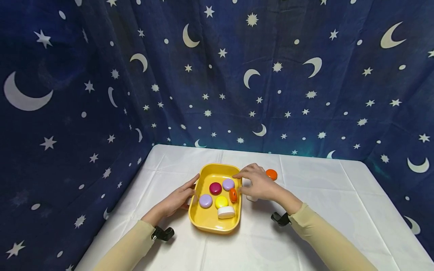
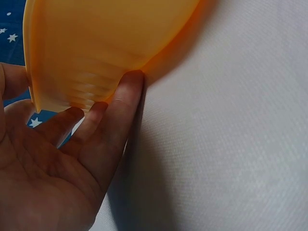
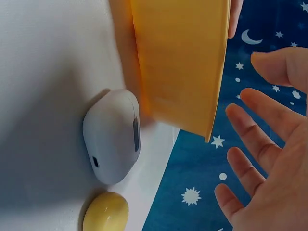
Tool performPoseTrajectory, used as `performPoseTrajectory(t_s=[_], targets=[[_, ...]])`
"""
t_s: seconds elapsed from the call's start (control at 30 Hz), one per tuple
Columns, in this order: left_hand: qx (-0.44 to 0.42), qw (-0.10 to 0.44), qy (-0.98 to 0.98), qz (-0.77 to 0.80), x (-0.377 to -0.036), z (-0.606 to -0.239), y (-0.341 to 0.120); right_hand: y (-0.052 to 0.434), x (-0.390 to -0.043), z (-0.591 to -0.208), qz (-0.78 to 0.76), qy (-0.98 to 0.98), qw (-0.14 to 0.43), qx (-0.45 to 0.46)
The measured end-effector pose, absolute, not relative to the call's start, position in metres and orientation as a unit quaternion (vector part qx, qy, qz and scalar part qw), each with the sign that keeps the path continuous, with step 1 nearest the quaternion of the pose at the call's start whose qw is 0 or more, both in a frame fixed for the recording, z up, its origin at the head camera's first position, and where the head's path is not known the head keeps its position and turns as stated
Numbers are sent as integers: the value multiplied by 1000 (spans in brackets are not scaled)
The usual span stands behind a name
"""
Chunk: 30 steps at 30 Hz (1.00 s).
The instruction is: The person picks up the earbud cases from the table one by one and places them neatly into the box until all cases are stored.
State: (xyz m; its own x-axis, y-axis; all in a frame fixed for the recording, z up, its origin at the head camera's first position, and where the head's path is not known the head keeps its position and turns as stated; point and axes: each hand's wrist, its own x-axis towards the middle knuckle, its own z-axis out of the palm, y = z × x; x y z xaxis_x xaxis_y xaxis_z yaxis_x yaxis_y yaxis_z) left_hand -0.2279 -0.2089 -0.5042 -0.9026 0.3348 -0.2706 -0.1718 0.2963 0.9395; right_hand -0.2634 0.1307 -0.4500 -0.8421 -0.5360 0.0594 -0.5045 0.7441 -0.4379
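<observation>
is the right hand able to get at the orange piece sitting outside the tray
Probably yes: the right hand hovers open by the yellow tray's right rim, and the orange piece lies just beyond it on the white cloth with nothing between.

Hand: my right hand, fingers spread, beside the yellow tray
Below tray: white case, yellow piece on white cloth

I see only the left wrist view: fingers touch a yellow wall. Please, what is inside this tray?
Observer: The tray holds a red piece, two purple pieces, a yellow piece, an orange piece and a white piece.
Operator: Where is the right hand?
Observer: The right hand is over the tray's right rim, fingers straight, holding nothing.
Operator: Is something outside the tray?
Observer: A white case lies beside its right wall.
</observation>
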Motion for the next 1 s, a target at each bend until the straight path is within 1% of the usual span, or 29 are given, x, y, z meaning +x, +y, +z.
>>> performPoseTrajectory(t_s=[0.57,1.0], targets=[[63,219,767,600,-228,-503,-209,155,-259,-441,-279,927,12,-252],[63,222,761,607,-228,-503,-210,182,-258,-447,-300,920,-24,-251]])
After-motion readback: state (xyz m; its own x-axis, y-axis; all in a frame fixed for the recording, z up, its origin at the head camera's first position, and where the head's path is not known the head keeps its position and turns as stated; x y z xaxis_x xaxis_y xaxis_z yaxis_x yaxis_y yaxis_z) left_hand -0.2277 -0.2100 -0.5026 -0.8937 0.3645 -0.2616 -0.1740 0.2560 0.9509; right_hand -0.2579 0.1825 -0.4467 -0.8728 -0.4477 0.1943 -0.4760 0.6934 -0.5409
